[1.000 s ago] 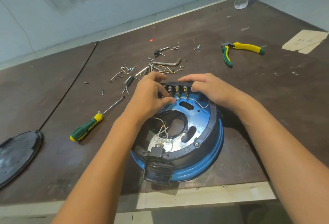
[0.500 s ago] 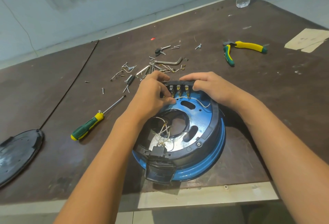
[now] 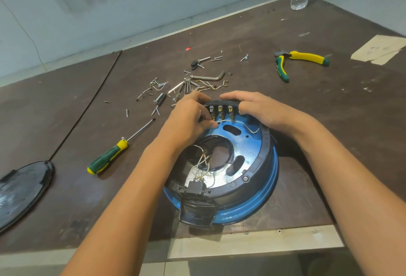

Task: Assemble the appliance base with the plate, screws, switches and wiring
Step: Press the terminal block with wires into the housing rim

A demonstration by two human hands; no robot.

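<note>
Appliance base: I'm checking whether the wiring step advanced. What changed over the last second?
Nothing visibly changed. The left hand still pinches the white wire below the switch block, and the right hand still holds that block's right end on the appliance base. The screwdriver and pliers lie where they were.

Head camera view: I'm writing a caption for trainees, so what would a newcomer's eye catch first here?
The round blue appliance base sits near the front edge of the table. The right hand grips its black switch block at the far rim while the left hand pinches a white wire beside it. Loose screws lie scattered behind, a green-and-yellow screwdriver to the left.
</note>
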